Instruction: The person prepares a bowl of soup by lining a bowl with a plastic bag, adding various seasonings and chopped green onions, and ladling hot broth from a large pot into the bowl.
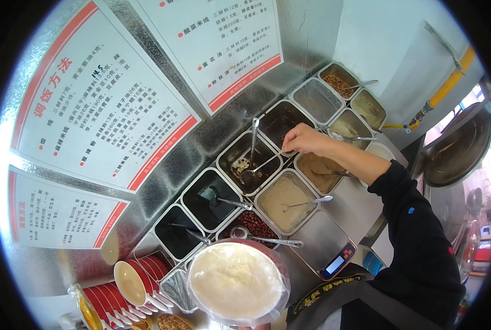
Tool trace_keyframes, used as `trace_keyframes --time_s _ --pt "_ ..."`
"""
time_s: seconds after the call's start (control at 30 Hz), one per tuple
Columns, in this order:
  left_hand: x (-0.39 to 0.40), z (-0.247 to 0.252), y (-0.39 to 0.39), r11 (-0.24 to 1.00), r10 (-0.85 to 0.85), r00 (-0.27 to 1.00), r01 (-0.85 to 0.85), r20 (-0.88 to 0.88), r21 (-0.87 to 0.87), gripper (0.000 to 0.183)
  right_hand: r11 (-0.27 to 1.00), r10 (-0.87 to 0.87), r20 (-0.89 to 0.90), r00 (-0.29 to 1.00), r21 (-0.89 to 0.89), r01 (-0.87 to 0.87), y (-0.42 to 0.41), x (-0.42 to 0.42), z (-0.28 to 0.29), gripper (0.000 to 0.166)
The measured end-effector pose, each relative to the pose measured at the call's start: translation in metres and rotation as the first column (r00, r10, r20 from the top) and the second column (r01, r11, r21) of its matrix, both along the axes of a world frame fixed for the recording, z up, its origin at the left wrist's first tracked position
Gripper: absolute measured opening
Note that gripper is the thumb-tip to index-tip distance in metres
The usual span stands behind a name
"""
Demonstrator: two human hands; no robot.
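My right hand (pixel 298 139) grips the thin handle of a metal ladle (pixel 248 176), whose bowl rests in a steel pan of dark sauce (pixel 266 153). A second metal spoon (pixel 254 138) stands in the same pan. At the bottom, the fingers of my left hand (pixel 256 327) show just under a large round bowl lined with clear plastic (pixel 238 307). Pale powder (pixel 241 268) lies in the bowl. Most of my left hand is hidden by it. The bowl overlaps the pan of red beans or nuts (pixel 253 222).
Around these stand several steel pans of sauces and powders (pixel 286 198), some with spoons. A digital kitchen scale (pixel 321 243) is right of the bowl. Red-and-white handled bowls (pixel 132 280) stand stacked at lower left. Printed sheets (pixel 105 115) hang on the metal wall. A wok (pixel 460 152) is at far right.
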State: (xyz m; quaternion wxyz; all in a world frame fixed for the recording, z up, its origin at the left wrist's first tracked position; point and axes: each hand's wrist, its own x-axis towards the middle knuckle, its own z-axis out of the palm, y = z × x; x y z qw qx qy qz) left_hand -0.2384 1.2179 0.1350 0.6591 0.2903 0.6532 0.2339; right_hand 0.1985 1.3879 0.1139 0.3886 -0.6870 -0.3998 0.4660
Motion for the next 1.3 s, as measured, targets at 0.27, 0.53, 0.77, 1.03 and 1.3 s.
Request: trace_keyframes --time_s 0.27,0.53,0.77,1.03,1.3 --pt "0.020 -0.001 0.036 0.967 -0.235 0.971 0.230 0.042 0.106 0.012 0.986 -0.161 -0.146 0.976 -0.068 0.153 -0.014 0.016 -0.013 0.015" --pt "0.083 0.021 0.082 0.971 -0.220 0.914 0.174 0.339 0.161 0.010 0.871 -0.123 0.058 0.991 0.484 0.079 -0.056 -0.017 0.082 0.009" --pt "0.106 0.023 0.078 0.947 -0.301 0.885 0.234 0.355 0.220 0.012 0.390 -0.285 0.764 0.580 0.645 -0.657 -0.118 -0.047 0.097 0.022" --pt "0.116 0.023 0.064 0.934 -0.329 0.877 0.247 0.349 0.260 0.014 0.372 -0.318 0.739 0.594 0.673 -0.639 -0.145 -0.047 0.102 0.021" --pt "0.118 0.016 0.062 0.937 -0.314 0.879 0.227 0.359 0.264 0.015 0.991 -0.008 -0.426 0.905 0.118 0.064 -0.137 -0.050 0.092 0.011"
